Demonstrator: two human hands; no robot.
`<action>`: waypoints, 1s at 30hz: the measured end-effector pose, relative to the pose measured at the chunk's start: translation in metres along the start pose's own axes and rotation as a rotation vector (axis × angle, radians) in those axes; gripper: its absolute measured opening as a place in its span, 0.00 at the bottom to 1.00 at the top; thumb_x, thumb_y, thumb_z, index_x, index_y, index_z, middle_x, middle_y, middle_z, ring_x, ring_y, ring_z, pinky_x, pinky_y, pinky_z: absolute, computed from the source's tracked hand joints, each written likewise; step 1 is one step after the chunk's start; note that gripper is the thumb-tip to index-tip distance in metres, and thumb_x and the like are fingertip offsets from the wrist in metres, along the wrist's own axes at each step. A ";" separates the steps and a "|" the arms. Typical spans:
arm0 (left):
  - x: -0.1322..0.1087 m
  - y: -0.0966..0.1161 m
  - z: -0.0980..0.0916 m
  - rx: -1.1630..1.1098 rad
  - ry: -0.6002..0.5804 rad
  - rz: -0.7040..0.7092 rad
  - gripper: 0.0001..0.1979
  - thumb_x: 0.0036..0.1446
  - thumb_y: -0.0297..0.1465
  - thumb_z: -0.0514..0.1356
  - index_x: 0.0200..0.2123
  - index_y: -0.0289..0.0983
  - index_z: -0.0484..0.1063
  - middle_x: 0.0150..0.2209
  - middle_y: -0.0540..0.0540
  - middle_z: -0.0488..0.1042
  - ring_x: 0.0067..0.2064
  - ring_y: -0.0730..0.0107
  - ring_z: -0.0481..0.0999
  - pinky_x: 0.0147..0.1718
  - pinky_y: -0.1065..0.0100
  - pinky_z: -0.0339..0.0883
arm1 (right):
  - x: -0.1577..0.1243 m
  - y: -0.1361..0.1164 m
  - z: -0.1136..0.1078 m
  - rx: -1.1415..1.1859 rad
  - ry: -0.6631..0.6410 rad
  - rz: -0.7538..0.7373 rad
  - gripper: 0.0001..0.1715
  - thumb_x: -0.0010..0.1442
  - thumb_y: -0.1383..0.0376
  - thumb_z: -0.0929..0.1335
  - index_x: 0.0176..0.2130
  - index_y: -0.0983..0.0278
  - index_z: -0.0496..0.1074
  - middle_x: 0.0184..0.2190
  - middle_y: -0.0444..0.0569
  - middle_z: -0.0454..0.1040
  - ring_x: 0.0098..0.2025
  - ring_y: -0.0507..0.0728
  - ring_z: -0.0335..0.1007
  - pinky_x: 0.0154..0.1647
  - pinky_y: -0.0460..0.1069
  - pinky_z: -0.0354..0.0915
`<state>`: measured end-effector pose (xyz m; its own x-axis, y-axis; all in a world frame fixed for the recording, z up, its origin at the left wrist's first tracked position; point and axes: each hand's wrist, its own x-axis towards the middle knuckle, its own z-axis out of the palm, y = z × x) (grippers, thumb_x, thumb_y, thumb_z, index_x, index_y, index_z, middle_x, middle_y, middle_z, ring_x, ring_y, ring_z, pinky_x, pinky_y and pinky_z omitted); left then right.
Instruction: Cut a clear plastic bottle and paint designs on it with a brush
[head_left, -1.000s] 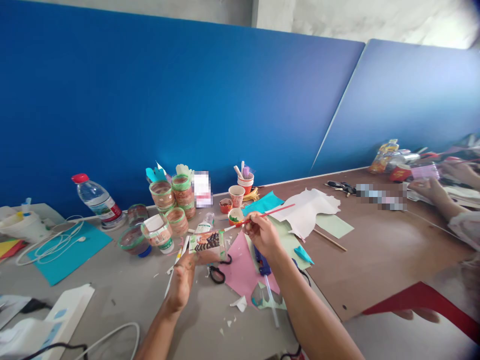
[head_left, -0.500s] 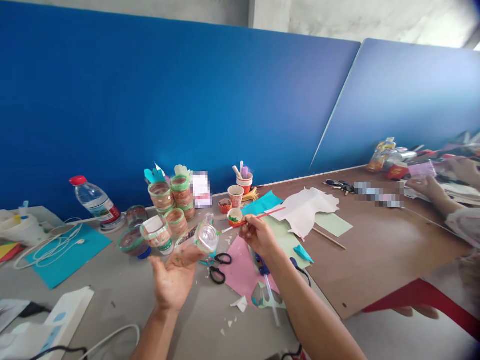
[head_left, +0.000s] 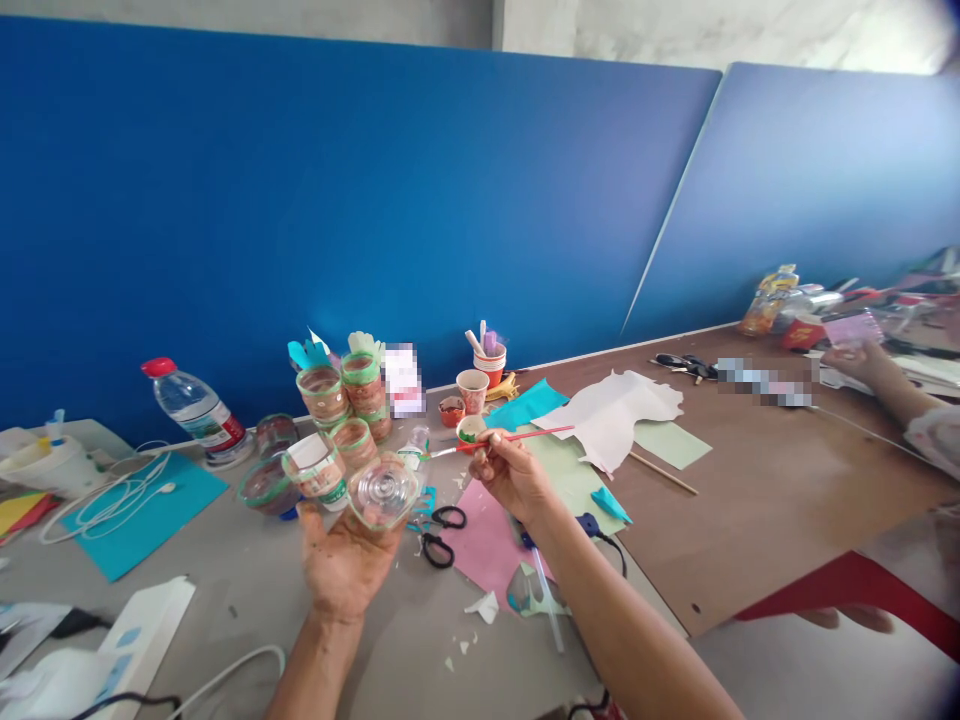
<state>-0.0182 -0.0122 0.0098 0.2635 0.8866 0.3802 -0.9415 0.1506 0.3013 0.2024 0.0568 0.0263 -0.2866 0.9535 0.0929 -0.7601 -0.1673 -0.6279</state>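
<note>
My left hand, palm up, holds a clear plastic bottle bottom with green paint along its edge. Its round ridged base faces me, and my fingers are partly hidden behind it. Pinched in my right hand is a paintbrush with a thin red handle. Its green-tipped bristles point left, a short way from the plastic piece. Just behind the right hand stands a small paper cup with green paint inside. Black-handled scissors lie on the table between the hands.
Painted cups are stacked behind my left hand, near a red-capped water bottle. Pink paper, a glue gun and a white paper cutout lie around my right arm. Another person's hand is at far right.
My left hand has tilted the plastic piece, so its base faces me more, and shifted it left and slightly down. The brush tip has moved slightly left and up.
</note>
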 end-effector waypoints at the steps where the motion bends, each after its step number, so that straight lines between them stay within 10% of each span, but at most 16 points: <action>1: 0.000 -0.001 0.001 -0.002 -0.014 -0.013 0.32 0.63 0.50 0.40 0.58 0.37 0.67 0.60 0.40 0.68 0.63 0.58 0.64 0.62 0.51 0.53 | -0.001 0.000 0.001 -0.009 -0.019 0.004 0.11 0.49 0.59 0.75 0.28 0.64 0.75 0.17 0.43 0.71 0.17 0.48 0.60 0.24 0.46 0.58; 30: -0.001 0.000 -0.011 -0.016 -0.012 0.030 0.37 0.62 0.54 0.38 0.62 0.39 0.62 0.61 0.37 0.66 0.63 0.50 0.62 0.60 0.45 0.54 | -0.010 0.001 0.008 -0.166 -0.117 -0.008 0.13 0.50 0.57 0.74 0.29 0.65 0.75 0.16 0.45 0.71 0.17 0.50 0.62 0.23 0.47 0.56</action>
<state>-0.0210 -0.0083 -0.0004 0.2379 0.8853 0.3995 -0.9523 0.1316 0.2754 0.1998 0.0451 0.0314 -0.3543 0.9174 0.1813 -0.6590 -0.1073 -0.7445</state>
